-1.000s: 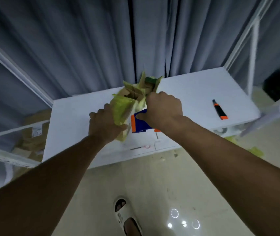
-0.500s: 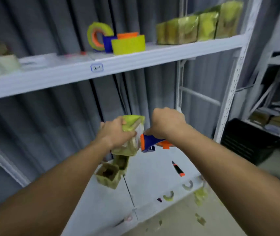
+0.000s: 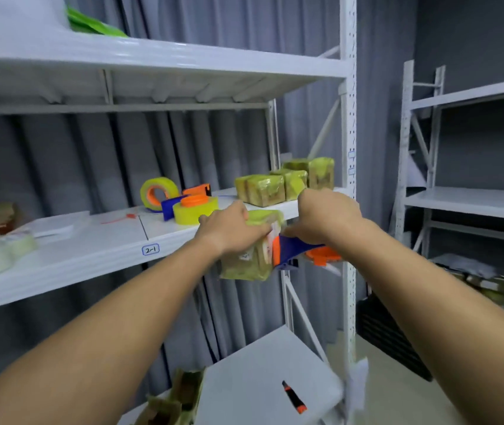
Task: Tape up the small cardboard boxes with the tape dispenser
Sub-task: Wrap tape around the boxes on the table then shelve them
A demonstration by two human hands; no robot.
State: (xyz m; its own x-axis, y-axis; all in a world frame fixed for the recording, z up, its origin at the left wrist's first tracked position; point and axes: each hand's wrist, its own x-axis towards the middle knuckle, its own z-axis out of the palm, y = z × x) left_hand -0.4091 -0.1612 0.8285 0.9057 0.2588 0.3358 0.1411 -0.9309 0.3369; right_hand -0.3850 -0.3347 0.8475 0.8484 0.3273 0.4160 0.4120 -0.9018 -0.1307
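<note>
The left hand [image 3: 232, 228] is gripping a small cardboard box [image 3: 249, 253] wrapped in yellow-green tape, its fingers closed over the box's top, and is holding it in the air in front of the middle shelf [image 3: 97, 243]. The right hand [image 3: 324, 216] is wrapping tightly around the blue and orange tape dispenser [image 3: 299, 250], whose front end is pressing against the right side of that box. Four or so taped boxes [image 3: 284, 182] are sitting touching one another near the right end of the shelf. To their left, two yellow tape rolls [image 3: 177, 200] and another blue and orange dispenser are lying close together. Low down, an open cardboard box [image 3: 180, 397] is resting on the white counter [image 3: 263, 363]; what it holds is too dark to make out. An orange and black cutter [image 3: 294, 397] is lying on the counter to its right.
</note>
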